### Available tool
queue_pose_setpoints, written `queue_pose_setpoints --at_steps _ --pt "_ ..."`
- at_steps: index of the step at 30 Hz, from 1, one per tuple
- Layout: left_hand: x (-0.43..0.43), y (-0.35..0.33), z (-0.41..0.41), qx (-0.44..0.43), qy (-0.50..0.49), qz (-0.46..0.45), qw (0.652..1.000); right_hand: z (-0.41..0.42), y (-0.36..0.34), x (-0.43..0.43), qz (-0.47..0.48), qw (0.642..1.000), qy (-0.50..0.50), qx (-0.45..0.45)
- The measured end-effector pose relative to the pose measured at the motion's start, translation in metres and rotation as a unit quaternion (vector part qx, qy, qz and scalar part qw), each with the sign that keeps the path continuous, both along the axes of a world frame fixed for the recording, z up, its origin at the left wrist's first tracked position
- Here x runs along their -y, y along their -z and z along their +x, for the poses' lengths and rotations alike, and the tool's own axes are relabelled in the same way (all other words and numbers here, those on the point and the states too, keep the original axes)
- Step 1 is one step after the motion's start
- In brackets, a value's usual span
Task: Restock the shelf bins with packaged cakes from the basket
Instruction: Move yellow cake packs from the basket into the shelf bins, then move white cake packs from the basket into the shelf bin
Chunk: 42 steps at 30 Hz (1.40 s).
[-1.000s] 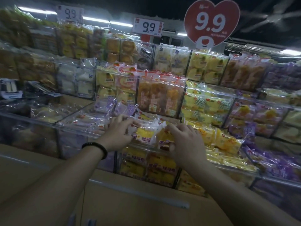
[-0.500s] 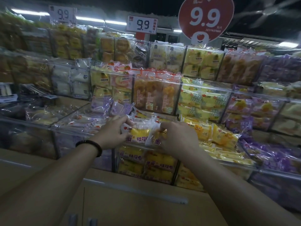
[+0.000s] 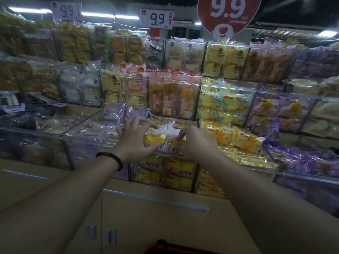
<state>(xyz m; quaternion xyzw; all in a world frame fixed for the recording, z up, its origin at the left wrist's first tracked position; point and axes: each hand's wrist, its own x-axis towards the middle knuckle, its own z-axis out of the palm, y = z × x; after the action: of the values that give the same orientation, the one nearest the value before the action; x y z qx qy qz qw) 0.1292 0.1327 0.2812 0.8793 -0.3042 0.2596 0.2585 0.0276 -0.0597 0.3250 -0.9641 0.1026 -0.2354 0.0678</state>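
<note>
Both hands are at the top of a clear plastic shelf bin [image 3: 185, 154] in the lowest row, filled with yellow packaged cakes. My left hand [image 3: 135, 141], with a dark bead bracelet on its wrist, grips a yellow cake pack [image 3: 156, 141] between thumb and spread fingers. My right hand [image 3: 196, 143] pinches the neighbouring yellow cake pack [image 3: 174, 146] at its top. The two packs lie side by side on the pile in the bin. A red basket [image 3: 165, 247] shows only as a rim at the bottom edge.
Rows of clear bins with wrapped cakes fill the shelving: purple packs [image 3: 302, 162] to the right, yellow bear packs [image 3: 238, 140] beside my right hand, pale packs [image 3: 95, 129] to the left. A beige cabinet [image 3: 146, 217] stands below. Price signs reading 9.9 [image 3: 156, 19] hang above.
The view has tilted down a little, bringing the basket rim into sight. My left hand's fingers have spread wider over its pack. Both hands stay at the same bin.
</note>
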Motion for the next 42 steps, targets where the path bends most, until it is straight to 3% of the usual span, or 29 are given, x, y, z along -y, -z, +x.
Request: queue_pose_setpoints --at_steps 3,8,13,17,20,24,27,29,32,34,38,42 --pt "0.019 -0.001 -0.006 0.025 0.007 0.039 0.999 0.002 0.001 -0.001 -0.036 0.999 0.014 0.024" --pt "0.039 -0.012 -0.002 -0.021 -0.020 0.039 0.999 0.004 0.004 -0.004 -0.080 0.996 0.011 0.035" --pt "0.050 -0.019 0.005 -0.076 -0.063 0.102 0.990 0.000 -0.008 -0.005 -0.095 0.994 -0.015 -0.059" --pt "0.044 -0.039 0.002 -0.172 0.018 0.075 0.982 -0.005 -0.022 0.010 -0.017 0.988 -0.085 -0.129" --pt "0.029 -0.047 -0.007 -0.236 0.096 0.005 0.967 -0.020 -0.012 0.036 0.056 0.986 -0.126 -0.098" --pt "0.022 -0.021 -0.026 -0.007 0.019 0.018 1.000 -0.057 0.027 0.061 0.024 0.986 -0.151 0.066" --pt "0.024 0.018 -0.047 0.138 0.101 -0.022 0.985 -0.087 0.071 0.073 0.028 0.974 -0.181 0.132" --pt "0.028 0.054 -0.066 0.149 0.184 -0.022 0.971 -0.101 0.107 0.081 0.034 0.979 -0.174 0.100" --pt "0.039 0.116 -0.095 0.045 0.267 0.024 0.962 -0.116 0.166 0.089 0.092 0.988 -0.120 -0.036" --pt "0.049 0.159 -0.105 -0.054 0.282 0.102 0.953 -0.121 0.205 0.092 0.120 0.982 -0.081 -0.121" --pt "0.072 0.225 -0.113 -0.245 0.276 0.261 0.892 -0.127 0.282 0.095 0.188 0.950 -0.026 -0.246" --pt "0.092 0.274 -0.111 -0.335 0.259 0.381 0.822 -0.124 0.365 0.108 0.184 0.899 -0.002 -0.397"
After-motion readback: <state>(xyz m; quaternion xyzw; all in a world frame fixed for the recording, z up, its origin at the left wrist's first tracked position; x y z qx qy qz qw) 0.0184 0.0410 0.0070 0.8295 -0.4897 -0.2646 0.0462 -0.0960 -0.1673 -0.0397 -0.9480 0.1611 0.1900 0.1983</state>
